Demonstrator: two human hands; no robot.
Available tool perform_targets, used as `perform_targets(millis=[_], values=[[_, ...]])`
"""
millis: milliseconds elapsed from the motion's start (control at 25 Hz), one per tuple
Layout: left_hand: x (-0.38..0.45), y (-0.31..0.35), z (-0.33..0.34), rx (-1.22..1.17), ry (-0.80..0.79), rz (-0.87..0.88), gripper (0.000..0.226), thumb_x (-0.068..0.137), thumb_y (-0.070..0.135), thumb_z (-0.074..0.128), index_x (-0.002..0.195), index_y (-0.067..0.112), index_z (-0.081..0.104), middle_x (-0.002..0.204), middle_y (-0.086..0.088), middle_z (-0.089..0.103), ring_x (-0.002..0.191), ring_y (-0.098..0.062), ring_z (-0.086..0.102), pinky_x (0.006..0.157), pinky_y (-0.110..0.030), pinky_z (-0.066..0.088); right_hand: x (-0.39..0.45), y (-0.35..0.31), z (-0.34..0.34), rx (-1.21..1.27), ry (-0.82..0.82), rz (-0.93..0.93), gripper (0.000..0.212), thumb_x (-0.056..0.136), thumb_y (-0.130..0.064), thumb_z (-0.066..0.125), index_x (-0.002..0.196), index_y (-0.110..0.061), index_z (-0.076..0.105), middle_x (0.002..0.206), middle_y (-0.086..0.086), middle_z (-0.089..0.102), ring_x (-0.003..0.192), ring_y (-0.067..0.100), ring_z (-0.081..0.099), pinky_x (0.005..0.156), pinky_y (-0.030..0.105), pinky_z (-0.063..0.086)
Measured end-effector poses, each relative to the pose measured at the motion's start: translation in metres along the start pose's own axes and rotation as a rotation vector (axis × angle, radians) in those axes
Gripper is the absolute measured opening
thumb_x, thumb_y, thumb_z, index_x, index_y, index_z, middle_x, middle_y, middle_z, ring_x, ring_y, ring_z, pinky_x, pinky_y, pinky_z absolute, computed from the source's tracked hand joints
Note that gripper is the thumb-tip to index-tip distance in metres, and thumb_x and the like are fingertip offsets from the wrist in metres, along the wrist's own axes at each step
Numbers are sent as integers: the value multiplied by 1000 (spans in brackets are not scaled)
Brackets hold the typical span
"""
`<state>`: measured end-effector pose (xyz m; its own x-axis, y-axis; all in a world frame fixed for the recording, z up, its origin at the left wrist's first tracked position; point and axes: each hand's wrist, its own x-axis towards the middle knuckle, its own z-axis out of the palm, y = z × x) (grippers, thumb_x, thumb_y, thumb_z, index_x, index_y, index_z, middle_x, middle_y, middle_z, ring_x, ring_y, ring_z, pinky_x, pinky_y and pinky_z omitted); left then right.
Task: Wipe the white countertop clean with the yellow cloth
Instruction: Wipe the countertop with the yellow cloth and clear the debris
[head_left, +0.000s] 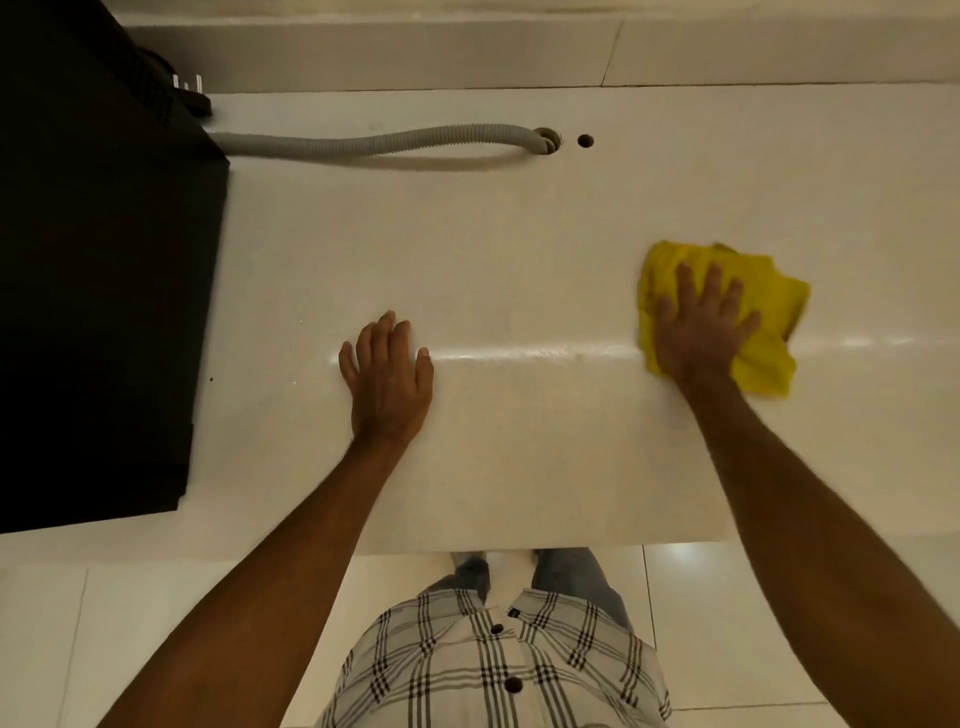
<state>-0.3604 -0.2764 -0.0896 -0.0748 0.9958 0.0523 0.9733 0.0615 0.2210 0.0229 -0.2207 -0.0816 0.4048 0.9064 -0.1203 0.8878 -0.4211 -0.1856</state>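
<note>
- Right hand (698, 332) lies flat on the crumpled yellow microfibre cloth (769, 306), fingers spread, palm pressing down. Grip is open, not pinching; cloth is pinned under the palm, not clenched.
- Cloth sits on the glossy white stone desk (519, 249), toward the right end, about midway betw. the back edge and the front edge.
- Left hand (387, 376) rests palm-down on the bare desk nr the middle, grip open, holding nothing; looks like a brace only.
- Black box-like appliance (104, 260) fills the left end of the desk; a grey ribbed hose (374, 143) runs from it along the back edge into a round hole (545, 139), w/ a smaller drilled hole (585, 140) just beside.
- Progress, my read: wiping is underway, not finished. A shiny streak runs across the desk betw. the two hands, maybe damp, maybe just light reflecting; can't tell.
- A few tiny dark specks show nr the appliance's edge at the left, so that patch prob. needs a pass.
- Left to do, est.: strip along the back edge around hose and holes, far right end, and the area under the left hand.
- Can't judge overall cleanliness; no obvious spills visible.
</note>
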Motion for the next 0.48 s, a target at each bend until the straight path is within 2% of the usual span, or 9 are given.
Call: perform_targets(millis=[80, 160, 240, 360, 440, 480], values=[[1, 1, 0, -5, -1, 0, 48, 104, 39, 35, 142, 13, 48, 154, -9, 47, 143, -29, 41, 120, -56, 26, -7, -67, 20, -3, 18, -143, 73, 97, -63, 18, 159, -31, 37, 169, 13, 31, 155, 46, 24, 117, 78, 15], [1, -1, -1, -34, 16, -7, 48, 104, 39, 33, 141, 13, 50, 153, -9, 49, 141, -29, 43, 119, -55, 28, -51, -124, 37, -19, 68, -332, 64, 101, -58, 28, 157, -29, 42, 166, 13, 37, 152, 46, 31, 116, 77, 21], [0, -2, -2, -113, 58, -27, 49, 105, 39, 31, 141, 13, 52, 151, -8, 52, 139, -29, 47, 118, -54, 29, -122, -154, 46, -30, 8, -542, 60, 104, -55, 32, 159, -31, 37, 169, 10, 31, 156, 43, 25, 119, 73, 19], [-1, -3, -5, -231, 88, -52, 50, 104, 39, 33, 141, 13, 53, 150, -8, 53, 139, -29, 48, 119, -52, 29, -217, -119, 40, -93, -140, -823, 60, 107, -56, 26, 163, -36, 21, 174, 3, 16, 161, 36, 7, 122, 69, 11], [-2, -5, -11, -244, 65, -55, 50, 102, 40, 37, 143, 13, 51, 153, -8, 49, 141, -29, 44, 120, -53, 27, -237, -66, 33, -137, -134, -879, 60, 108, -57, 24, 164, -38, 18, 175, -1, 12, 162, 32, 3, 123, 68, 12], [-4, -8, -13, -226, 47, -56, 51, 101, 40, 40, 144, 14, 50, 156, -7, 46, 143, -28, 41, 121, -53, 25, -237, -42, 29, -151, -128, -846, 60, 107, -57, 24, 164, -37, 19, 174, -1, 14, 162, 32, 4, 122, 69, 14]])
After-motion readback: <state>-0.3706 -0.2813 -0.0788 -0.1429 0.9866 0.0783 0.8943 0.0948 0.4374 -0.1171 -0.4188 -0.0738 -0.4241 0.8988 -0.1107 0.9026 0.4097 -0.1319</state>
